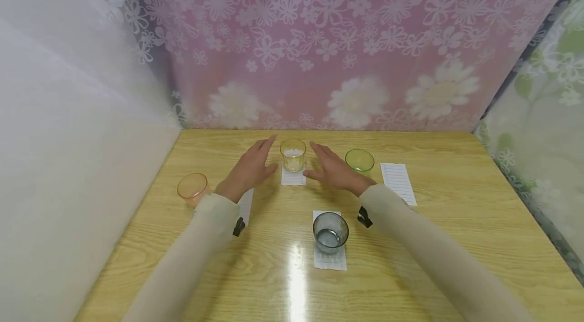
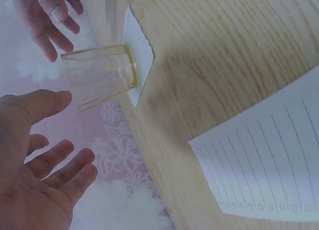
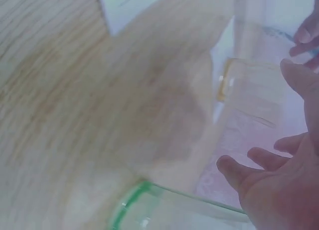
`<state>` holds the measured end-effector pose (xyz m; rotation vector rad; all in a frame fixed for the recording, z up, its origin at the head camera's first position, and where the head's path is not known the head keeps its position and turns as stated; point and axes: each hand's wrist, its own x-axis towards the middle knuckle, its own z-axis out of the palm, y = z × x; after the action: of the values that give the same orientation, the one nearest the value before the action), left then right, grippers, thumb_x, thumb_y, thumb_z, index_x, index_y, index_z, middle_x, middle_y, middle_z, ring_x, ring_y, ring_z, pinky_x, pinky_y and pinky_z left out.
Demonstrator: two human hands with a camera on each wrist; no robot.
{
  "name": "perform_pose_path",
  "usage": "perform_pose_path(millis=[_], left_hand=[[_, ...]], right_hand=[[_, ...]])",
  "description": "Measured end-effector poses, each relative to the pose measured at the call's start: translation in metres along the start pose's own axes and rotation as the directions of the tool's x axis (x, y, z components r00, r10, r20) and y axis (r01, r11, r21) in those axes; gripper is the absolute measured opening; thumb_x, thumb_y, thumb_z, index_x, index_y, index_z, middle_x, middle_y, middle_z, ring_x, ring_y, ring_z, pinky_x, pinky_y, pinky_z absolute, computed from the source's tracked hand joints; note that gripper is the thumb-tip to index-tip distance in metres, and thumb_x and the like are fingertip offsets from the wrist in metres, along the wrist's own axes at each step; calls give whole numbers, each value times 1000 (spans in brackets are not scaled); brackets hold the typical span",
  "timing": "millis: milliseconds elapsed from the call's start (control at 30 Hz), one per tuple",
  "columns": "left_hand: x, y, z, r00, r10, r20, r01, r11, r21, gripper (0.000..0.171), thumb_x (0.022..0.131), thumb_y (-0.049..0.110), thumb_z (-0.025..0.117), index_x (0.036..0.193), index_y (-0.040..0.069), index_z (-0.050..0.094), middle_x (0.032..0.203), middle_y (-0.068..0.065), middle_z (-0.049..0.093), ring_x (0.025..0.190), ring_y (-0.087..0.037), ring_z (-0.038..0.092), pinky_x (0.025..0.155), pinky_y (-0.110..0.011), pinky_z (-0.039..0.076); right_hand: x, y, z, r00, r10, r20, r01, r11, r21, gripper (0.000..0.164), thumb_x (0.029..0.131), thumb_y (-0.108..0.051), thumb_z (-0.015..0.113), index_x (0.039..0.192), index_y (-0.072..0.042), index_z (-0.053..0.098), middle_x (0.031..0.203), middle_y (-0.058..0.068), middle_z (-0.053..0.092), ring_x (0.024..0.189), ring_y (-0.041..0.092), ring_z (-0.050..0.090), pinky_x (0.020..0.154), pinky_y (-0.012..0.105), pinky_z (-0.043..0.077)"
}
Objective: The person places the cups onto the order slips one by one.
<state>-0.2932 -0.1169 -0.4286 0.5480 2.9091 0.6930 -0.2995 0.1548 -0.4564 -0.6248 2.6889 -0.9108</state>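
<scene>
A clear yellow glass stands upright on a small ruled paper slip near the table's back edge. To its left is my left hand, fingers extended and apart from the glass. On the other side my right hand faces it, likewise with loosely spread fingers and nothing held. The left wrist view shows the yellow glass between both hands, its base on the paper. In the right wrist view a green glass sits below my right hand, close to the camera.
A grey glass stands on a lined slip at the front middle. At left is an orange glass, partly behind my sleeve. The green glass is right of my right hand, near another lined slip. A floral curtain hangs behind the table.
</scene>
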Motion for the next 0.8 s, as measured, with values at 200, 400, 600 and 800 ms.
perform_pose_path(millis=[200,400,600,800], left_hand=[[-9,-8,-9,1000,8,-18,-7,1000,17,82,111,24,67,176,13,18,174,-21,35,159,-44,39,128,-61,38],[-16,-17,-23,1000,-6,-20,6,1000,28,79,112,23,65,176,9,19,173,-24,35,158,-47,38,127,-65,38],[-24,-30,-36,1000,-22,-21,22,1000,17,78,113,25,63,176,11,20,175,-23,33,160,-47,34,128,-66,35],[-32,-42,-44,999,-18,-37,19,999,48,75,112,26,65,174,11,26,174,-23,36,160,-48,34,127,-68,35]], right_hand=[[-7,-11,-12,999,-37,-36,37,999,18,94,111,-46,64,177,-13,7,182,21,16,168,43,19,133,68,24],[-13,-31,-25,994,-68,-84,71,997,29,88,111,-42,65,177,-11,15,181,20,19,168,42,21,133,66,26],[-22,-59,-31,992,-58,-110,64,997,46,88,110,-42,66,176,-12,17,181,18,22,168,39,22,133,65,26],[-30,-87,-25,987,-76,-139,83,996,44,86,111,-42,65,175,-8,20,180,18,24,168,39,22,134,63,26]])
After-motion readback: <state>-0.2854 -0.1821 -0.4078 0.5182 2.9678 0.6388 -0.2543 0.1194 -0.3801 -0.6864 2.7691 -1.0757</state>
